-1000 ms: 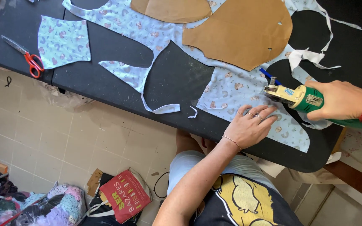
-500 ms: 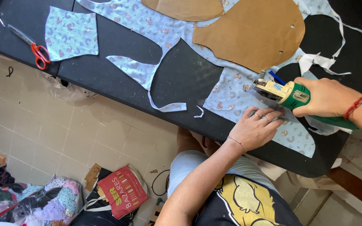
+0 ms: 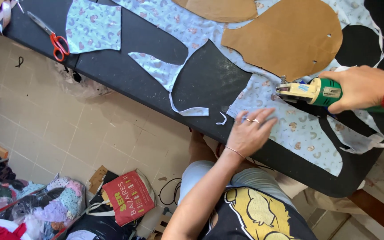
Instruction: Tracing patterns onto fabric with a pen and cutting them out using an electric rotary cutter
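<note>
One head-worn view looks steeply down, close over the black table (image 3: 125,75) edge and the tiled floor (image 3: 67,133) beside it.

A black table (image 3: 125,75) carries pale blue printed fabric (image 3: 298,129), spread beneath both hands and partly cut away to bare tabletop. Two brown card patterns (image 3: 290,38) lie on the fabric just beyond the right hand (image 3: 361,86). Well off to the left of the left hand (image 3: 250,131) rest a cut fabric piece (image 3: 94,26) and red-handled scissors (image 3: 52,38). Thin offcut strips (image 3: 192,111), apparently loose, trail at the near edge beside the left hand.
</note>
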